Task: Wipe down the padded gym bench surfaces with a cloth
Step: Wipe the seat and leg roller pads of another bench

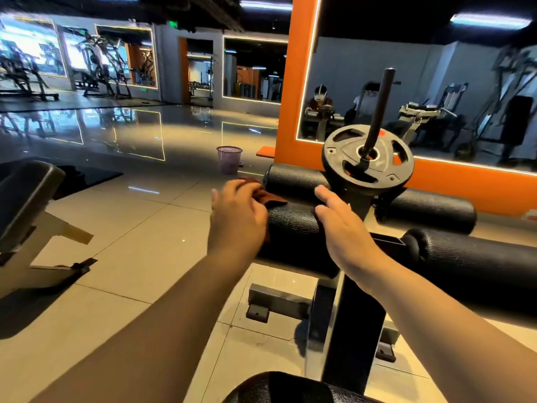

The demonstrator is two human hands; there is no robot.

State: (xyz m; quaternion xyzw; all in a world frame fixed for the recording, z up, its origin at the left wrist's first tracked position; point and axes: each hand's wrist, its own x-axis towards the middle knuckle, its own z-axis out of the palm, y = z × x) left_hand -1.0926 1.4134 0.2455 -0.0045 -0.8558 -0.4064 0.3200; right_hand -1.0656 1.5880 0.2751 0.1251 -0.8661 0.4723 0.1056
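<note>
Crumpled brown cloth [270,197] gripped by the left hand [236,212], lying on a black textured roller pad [293,225] that runs under the right hand [344,228].

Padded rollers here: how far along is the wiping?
Nothing shows which pads are already wiped. In hand: the left hand holds the brown cloth on the near left roller, the right hand rests on it. Possibly left: the right roller, the seat pad.

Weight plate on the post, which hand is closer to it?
Right. The right hand rests on the roller pad just below the weight plate; the left hand is farther left, holding the brown cloth at the pad's end.
</note>
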